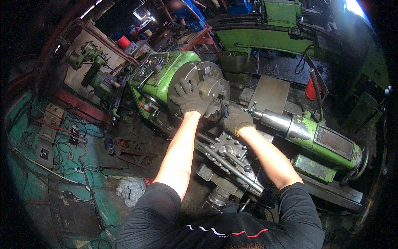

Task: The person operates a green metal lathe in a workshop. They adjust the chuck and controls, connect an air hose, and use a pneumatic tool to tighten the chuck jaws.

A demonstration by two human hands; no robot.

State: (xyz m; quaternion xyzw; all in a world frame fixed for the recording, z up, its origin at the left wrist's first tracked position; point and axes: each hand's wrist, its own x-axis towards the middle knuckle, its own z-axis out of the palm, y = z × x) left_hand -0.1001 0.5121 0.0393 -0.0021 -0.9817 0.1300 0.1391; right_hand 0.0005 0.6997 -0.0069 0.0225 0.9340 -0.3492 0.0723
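Note:
A large round lathe chuck (199, 69) faces right on the green headstock (181, 60). At its front sits a toothed metal part (216, 88) that looks like a gear. My left hand (190, 99), in a dark grey work glove, lies with fingers spread across the chuck face and the near side of the toothed part. My right hand (238, 119), gloved too, is beside the right edge of that part, its fingers curled in toward it. Whatever those fingers grip is hidden. Just right of this hand is the tailstock's bright metal quill (275, 120).
Below my hands stands the bolted tool post (227, 148) with its long lever (244, 176). Small tools lie on the headstock top. A red bucket (311, 89) stands behind the tailstock (327, 141). Cables and a crumpled plastic bag (131, 191) lie on the left floor. Another person (192, 14) is far back.

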